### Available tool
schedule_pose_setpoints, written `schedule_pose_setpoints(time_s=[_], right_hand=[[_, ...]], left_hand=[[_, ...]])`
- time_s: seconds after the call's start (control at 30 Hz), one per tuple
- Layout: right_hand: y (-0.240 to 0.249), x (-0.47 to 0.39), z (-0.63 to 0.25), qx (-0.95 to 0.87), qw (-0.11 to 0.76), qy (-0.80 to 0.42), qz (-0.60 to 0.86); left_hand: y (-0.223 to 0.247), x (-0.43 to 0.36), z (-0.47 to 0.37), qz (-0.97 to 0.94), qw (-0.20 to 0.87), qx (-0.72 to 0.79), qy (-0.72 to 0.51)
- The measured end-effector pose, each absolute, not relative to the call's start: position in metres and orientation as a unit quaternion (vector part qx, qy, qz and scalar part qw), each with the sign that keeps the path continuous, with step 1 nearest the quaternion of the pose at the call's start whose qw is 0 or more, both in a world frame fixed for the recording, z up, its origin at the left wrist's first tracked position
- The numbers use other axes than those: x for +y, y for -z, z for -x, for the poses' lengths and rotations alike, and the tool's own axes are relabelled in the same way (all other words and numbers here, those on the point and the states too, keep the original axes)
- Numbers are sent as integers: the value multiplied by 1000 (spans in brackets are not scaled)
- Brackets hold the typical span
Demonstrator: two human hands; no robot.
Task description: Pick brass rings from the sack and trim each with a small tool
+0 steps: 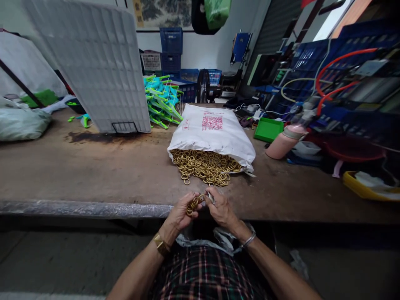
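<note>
A white sack (212, 125) with red print lies on the brown table (131, 179), its open mouth towards me. Brass-coloured rings (203, 166) spill from it onto the wood. At the table's front edge my left hand (181, 213) is closed around several of these rings. Close beside it on the right, my right hand (221, 208) has its fingers pinched together at a ring by the left fingertips. A small silvery object shows between its fingers, too small to name.
A tall white ribbed panel (103, 66) stands behind on the left, with green and blue plastic pieces (162, 100) beside it. To the right are a green tray (268, 130), a pink bottle (286, 141) and a yellow tray (359, 189). A plastic bag (23, 123) lies far left.
</note>
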State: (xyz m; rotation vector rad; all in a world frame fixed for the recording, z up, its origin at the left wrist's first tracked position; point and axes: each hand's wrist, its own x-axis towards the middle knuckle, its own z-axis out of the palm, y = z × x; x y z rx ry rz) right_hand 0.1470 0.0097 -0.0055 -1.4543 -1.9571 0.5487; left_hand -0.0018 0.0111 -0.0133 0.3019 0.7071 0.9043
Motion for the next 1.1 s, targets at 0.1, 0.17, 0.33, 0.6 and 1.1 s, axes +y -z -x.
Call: schedule_pose_setpoints(time_s=[0.1, 0.17, 0.33, 0.6, 1.1], right_hand=[[11, 11, -149, -743, 313, -201, 556], [14, 12, -151, -744, 312, -191, 560], [14, 13, -155, -736, 310, -209, 565], [15, 13, -155, -680, 361, -291, 568], [15, 21, -156, -659, 350, -399, 532]], left_hand=[[11, 12, -1, -161, 832, 338, -409], [10, 12, -3, -158, 834, 345, -400], [9, 13, -6, -158, 845, 335, -386], [7, 11, -9, -172, 855, 319, -371], [3, 7, -13, -337, 733, 455, -377]])
